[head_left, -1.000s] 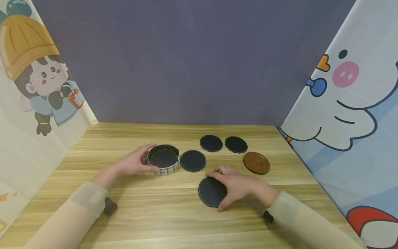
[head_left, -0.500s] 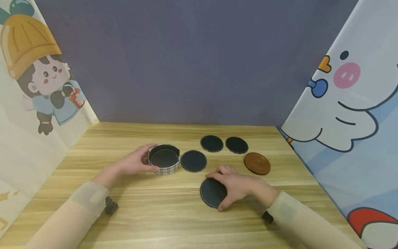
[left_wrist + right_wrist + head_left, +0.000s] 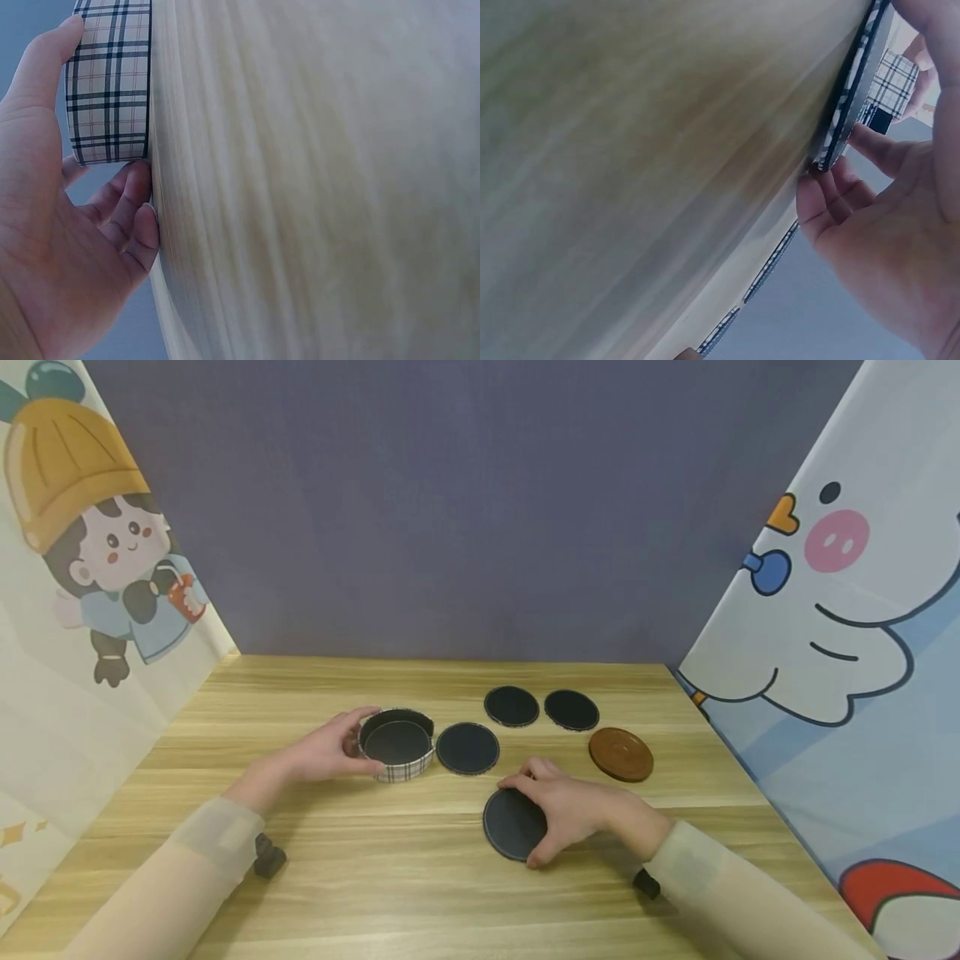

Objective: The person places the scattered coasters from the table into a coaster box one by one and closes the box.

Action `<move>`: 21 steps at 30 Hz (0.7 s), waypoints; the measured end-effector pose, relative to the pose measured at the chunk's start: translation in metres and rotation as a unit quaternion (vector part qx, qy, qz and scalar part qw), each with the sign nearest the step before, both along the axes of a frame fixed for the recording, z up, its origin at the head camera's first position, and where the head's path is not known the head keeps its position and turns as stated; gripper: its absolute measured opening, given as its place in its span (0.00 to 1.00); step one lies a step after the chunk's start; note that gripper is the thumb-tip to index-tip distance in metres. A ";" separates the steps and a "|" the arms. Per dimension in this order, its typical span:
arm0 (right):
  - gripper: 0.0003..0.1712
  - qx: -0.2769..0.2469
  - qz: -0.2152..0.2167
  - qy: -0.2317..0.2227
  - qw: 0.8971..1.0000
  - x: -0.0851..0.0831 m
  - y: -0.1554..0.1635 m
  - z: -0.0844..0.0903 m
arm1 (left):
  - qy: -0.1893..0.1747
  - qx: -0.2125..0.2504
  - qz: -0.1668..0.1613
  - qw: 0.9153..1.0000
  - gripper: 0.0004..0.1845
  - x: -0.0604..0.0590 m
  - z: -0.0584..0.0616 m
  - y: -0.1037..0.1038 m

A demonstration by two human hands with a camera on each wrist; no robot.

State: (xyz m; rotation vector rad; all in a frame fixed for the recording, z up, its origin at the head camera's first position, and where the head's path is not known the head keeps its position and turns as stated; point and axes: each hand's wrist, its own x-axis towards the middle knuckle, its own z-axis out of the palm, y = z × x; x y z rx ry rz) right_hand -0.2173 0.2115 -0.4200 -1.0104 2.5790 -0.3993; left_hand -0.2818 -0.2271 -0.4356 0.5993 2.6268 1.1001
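Note:
A round plaid-sided holder (image 3: 396,744) with a dark inside stands on the wooden table (image 3: 375,877). My left hand (image 3: 330,750) grips its left side, thumb on the far rim; the left wrist view shows the plaid wall (image 3: 111,82) between thumb and fingers. My right hand (image 3: 573,810) holds the edge of a dark round coaster (image 3: 512,823) lying nearest me. In the right wrist view that coaster's plaid edge (image 3: 849,97) is pinched by the fingers. Three more dark coasters (image 3: 467,748) (image 3: 511,706) (image 3: 571,710) lie flat beyond.
A brown round coaster (image 3: 619,754) lies at the right of the group. Cartoon-printed fabric panels (image 3: 840,610) close the left and right sides and a purple wall (image 3: 465,510) closes the back. Small black wrist mounts (image 3: 266,857) sit under both forearms.

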 end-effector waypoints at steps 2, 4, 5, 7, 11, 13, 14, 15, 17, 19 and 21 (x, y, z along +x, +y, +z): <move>0.64 -0.002 0.002 0.000 1.000 0.000 0.000 0.000 | 0.000 -0.001 0.000 1.000 0.61 0.000 0.000 0.000; 0.63 -0.003 0.006 0.001 1.000 0.000 0.001 0.000 | 0.000 -0.003 0.000 1.000 0.61 0.000 0.000 0.000; 0.63 -0.003 0.008 0.003 1.000 0.000 0.001 -0.001 | 0.000 -0.005 0.001 1.000 0.61 0.000 0.000 0.001; 0.63 -0.003 0.011 0.007 1.000 -0.001 0.001 -0.001 | 0.001 -0.009 0.002 1.000 0.61 0.001 0.001 0.001; 0.63 -0.006 0.018 0.014 1.000 -0.002 0.002 -0.003 | 0.002 -0.010 0.004 1.000 0.61 0.002 0.001 0.001; 0.63 -0.008 0.021 0.017 1.000 -0.002 0.002 -0.003 | 0.001 -0.008 0.003 1.000 0.61 0.002 0.001 0.000; 0.63 -0.010 0.022 0.018 1.000 -0.002 0.002 -0.003 | 0.001 -0.007 0.003 1.000 0.61 0.002 0.001 0.000; 0.64 -0.011 0.023 0.020 0.999 -0.002 0.002 -0.003 | 0.001 -0.007 0.002 1.000 0.61 0.002 0.001 0.000; 0.65 -0.016 0.023 0.026 0.999 -0.003 0.002 -0.002 | 0.001 -0.005 0.002 1.000 0.61 0.001 0.000 0.000; 0.65 -0.021 0.021 0.031 0.999 -0.004 0.002 -0.001 | 0.001 -0.006 0.002 1.000 0.61 0.001 0.000 0.000; 0.66 -0.026 0.021 0.038 0.999 -0.006 0.001 0.000 | 0.002 -0.006 0.002 1.000 0.61 0.001 0.000 0.000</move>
